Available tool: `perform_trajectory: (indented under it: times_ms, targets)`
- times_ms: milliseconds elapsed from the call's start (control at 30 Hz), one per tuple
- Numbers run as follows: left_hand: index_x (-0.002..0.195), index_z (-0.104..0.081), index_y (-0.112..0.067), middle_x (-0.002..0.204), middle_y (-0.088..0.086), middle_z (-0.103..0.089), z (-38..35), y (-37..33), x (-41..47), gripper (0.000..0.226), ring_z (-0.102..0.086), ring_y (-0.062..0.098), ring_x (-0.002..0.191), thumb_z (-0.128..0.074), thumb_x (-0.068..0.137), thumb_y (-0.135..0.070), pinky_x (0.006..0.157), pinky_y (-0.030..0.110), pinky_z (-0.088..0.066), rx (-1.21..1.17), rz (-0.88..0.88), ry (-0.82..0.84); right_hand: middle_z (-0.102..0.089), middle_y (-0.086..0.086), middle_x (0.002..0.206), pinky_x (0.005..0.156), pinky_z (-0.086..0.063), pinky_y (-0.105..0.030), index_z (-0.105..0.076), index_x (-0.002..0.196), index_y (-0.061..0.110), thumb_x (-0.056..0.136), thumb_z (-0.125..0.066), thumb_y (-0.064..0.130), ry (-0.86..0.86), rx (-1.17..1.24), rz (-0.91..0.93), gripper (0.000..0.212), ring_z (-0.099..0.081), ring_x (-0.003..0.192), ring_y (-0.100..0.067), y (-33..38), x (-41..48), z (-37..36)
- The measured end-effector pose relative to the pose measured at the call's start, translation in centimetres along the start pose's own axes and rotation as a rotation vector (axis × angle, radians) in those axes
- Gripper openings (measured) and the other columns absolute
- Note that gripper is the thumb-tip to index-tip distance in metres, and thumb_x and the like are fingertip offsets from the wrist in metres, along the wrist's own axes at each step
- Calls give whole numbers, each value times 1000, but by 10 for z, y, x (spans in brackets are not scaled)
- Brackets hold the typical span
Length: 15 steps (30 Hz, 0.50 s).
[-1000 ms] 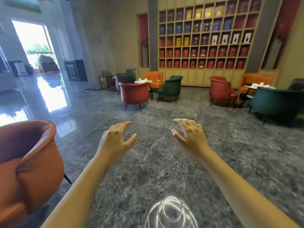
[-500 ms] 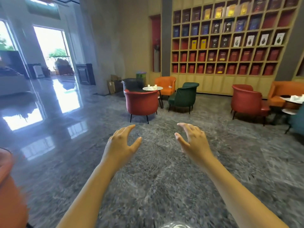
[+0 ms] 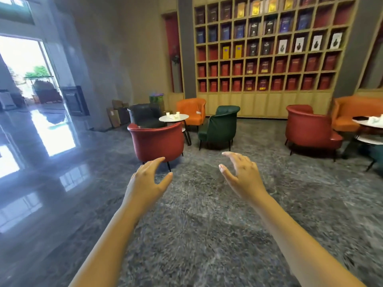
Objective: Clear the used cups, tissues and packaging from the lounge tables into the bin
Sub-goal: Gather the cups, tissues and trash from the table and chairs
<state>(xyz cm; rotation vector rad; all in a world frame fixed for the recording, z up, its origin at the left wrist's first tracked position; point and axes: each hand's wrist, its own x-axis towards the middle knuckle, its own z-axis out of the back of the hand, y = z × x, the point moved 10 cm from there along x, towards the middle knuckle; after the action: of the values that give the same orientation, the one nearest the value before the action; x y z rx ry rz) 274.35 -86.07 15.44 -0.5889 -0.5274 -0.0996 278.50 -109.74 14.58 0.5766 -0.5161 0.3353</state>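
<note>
Both hands hold nothing: the left hand point(image 3: 148, 180) and the right hand point(image 3: 244, 177) are stretched out ahead over the floor, palms turned inward, fingers loosely spread and a little bent, with a gap between the two.

Beyond them, several white cups point(image 3: 172, 115) stand on a small round white table point(image 3: 182, 117), well apart from either hand; how many there are is too small to tell. Around that table are a red armchair point(image 3: 157, 140) nearest the camera, a black armchair point(image 3: 145, 114) on its left, an orange armchair point(image 3: 191, 109) behind and a green armchair point(image 3: 220, 125) on its right. Just behind the black armchair stands a green drum-shaped container point(image 3: 156, 99); whether it is the bin cannot be told.

At the right edge a second round table point(image 3: 364, 122) carries crumpled white items point(image 3: 375, 119), with another red armchair point(image 3: 308, 127) and an orange sofa point(image 3: 356, 111) beside it.

A tall grid of shelves point(image 3: 265, 44) filled with boxed packages covers the back wall. Grey marbled floor point(image 3: 196, 224) runs underneath, and a bright doorway point(image 3: 24, 65) opens on the left.
</note>
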Motion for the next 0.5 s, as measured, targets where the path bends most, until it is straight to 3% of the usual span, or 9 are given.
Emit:
perform_trajectory:
  times_ms: [100,500]
  targets:
    - [130,-49,-19,130,-3,-53,-56,30,89,49,-48,15,120,-60,85,-36,99,35,-39,-17,-15,23,-48,0,134,99,-26,-36,-44,131,21,92,-37,47,-23,-13,-27,48,-39,124,-19,-49,78,-38]
    - [129,-51,-16,127,2,-56,-250,152,457,48,-50,19,116,-61,85,-33,97,35,-40,13,3,-10,-46,1,136,100,-22,-33,-42,133,22,94,-40,40,62,-35,2,43,-36,127,-16,-240,439,-217]
